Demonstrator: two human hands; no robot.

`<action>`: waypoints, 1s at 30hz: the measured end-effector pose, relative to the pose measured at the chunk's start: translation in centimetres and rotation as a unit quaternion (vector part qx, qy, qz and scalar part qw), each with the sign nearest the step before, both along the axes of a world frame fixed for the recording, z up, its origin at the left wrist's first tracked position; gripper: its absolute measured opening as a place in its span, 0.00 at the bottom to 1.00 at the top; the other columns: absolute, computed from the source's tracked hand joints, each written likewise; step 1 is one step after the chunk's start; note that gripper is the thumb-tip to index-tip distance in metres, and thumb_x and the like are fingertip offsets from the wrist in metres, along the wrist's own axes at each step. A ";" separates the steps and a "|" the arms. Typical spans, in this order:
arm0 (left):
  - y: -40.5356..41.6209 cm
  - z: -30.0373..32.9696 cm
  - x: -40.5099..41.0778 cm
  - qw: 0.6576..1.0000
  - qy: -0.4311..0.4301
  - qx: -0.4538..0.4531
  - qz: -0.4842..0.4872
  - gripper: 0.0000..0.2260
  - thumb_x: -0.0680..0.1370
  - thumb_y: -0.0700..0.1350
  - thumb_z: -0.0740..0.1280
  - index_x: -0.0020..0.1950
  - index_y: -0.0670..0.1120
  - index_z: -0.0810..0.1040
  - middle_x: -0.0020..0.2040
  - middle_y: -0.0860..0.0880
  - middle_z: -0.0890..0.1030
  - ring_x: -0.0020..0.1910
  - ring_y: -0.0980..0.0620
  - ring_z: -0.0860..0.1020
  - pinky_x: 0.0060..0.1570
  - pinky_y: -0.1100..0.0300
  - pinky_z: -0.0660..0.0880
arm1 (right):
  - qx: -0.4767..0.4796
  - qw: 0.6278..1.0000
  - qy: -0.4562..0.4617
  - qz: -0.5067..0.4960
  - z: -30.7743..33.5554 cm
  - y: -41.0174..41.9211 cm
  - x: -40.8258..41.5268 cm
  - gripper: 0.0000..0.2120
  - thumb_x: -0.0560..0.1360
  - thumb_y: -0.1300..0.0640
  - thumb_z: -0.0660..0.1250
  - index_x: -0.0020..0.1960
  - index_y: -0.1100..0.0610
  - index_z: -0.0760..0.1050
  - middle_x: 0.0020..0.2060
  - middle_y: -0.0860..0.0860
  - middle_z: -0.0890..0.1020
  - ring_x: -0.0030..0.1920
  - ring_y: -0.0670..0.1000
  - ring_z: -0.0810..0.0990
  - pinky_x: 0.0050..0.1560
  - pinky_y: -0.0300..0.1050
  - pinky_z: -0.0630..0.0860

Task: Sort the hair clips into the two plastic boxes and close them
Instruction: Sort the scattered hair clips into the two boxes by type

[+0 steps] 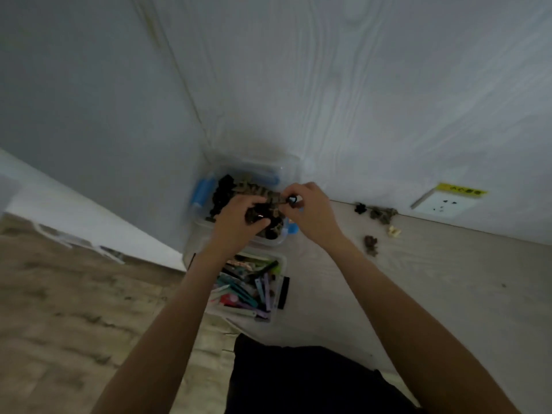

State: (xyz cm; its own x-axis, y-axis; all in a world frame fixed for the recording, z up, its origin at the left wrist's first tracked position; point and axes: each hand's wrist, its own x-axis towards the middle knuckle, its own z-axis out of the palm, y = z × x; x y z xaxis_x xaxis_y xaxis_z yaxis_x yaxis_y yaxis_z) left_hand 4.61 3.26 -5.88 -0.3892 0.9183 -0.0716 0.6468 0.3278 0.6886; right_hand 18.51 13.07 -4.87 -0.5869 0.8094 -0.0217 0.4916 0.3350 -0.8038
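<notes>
Both hands are working over the far box: the left hand is curled down into a heap of dark claw clips, fingers wrapped around a bunch of them, while the right hand pinches a small black clip between thumb and fingertips, right at the edge of that same heap. That far plastic box is clear with blue latches and it sits tight in the corner where the 2 walls meet, piled high with black and mottled brown clips. Just nearer to the camera sits the second plastic box, also clear, packed with long flat clips in pink, teal, purple and green, a black latch on its right side. Both boxes stand without lids on them. Out to the right on the pale floor, well apart from the boxes, a few loose clips lie by the wall, 1 more brown clip nearer, and a small cream clip beside them. A wall socket with a yellow label sits further right.
</notes>
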 end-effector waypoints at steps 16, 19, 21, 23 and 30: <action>-1.5 -0.2 -3.7 0.999 0.032 0.016 -0.031 0.16 0.74 0.51 0.63 0.60 0.50 0.76 0.53 0.50 0.79 0.53 0.49 0.76 0.54 0.53 0.74 | 0.195 0.955 -0.151 0.166 -0.5 1.7 -0.9 0.19 0.76 0.58 0.62 0.66 0.60 0.70 0.67 0.58 0.71 0.68 0.58 0.67 0.69 0.52 0.61; -1.7 -0.9 -3.2 0.995 0.075 -0.037 -0.062 0.12 0.75 0.49 0.66 0.57 0.49 0.78 0.52 0.49 0.80 0.50 0.49 0.78 0.51 0.52 0.75 | 0.206 0.900 -0.301 0.241 -1.3 1.2 -0.6 0.21 0.80 0.48 0.54 0.70 0.54 0.65 0.72 0.51 0.66 0.75 0.51 0.54 0.73 0.55 0.45; -1.7 -1.2 -2.5 0.993 0.102 -0.030 -0.057 0.12 0.76 0.45 0.66 0.58 0.49 0.77 0.52 0.48 0.80 0.50 0.48 0.78 0.49 0.54 0.75 | 0.184 0.918 -0.265 0.232 -1.3 0.7 0.4 0.20 0.80 0.48 0.54 0.69 0.55 0.67 0.71 0.51 0.67 0.75 0.51 0.55 0.74 0.55 0.45; -1.2 -1.0 -1.1 0.991 0.129 0.008 -0.042 0.12 0.76 0.43 0.65 0.60 0.47 0.77 0.53 0.47 0.80 0.52 0.46 0.77 0.50 0.55 0.74 | 0.186 0.958 -0.139 0.168 -1.0 0.2 2.2 0.18 0.79 0.50 0.57 0.64 0.58 0.73 0.67 0.55 0.72 0.71 0.55 0.63 0.73 0.52 0.53; 4.1 0.1 8.0 0.982 0.071 0.113 -0.133 0.16 0.75 0.45 0.60 0.62 0.45 0.75 0.57 0.46 0.78 0.56 0.48 0.75 0.56 0.65 0.67 | 0.103 0.981 -0.132 -0.094 -3.2 1.8 14.5 0.22 0.72 0.58 0.70 0.64 0.58 0.72 0.64 0.57 0.73 0.65 0.59 0.69 0.67 0.49 0.63</action>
State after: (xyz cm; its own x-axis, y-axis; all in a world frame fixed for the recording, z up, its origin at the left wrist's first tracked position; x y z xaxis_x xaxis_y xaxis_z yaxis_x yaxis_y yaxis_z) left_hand 12.62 7.39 -5.80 -0.1252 0.9751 0.1831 0.7833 -0.0161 0.6214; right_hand 33.04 14.90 -8.08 -0.4225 0.9061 0.0230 0.7426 0.3606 -0.5644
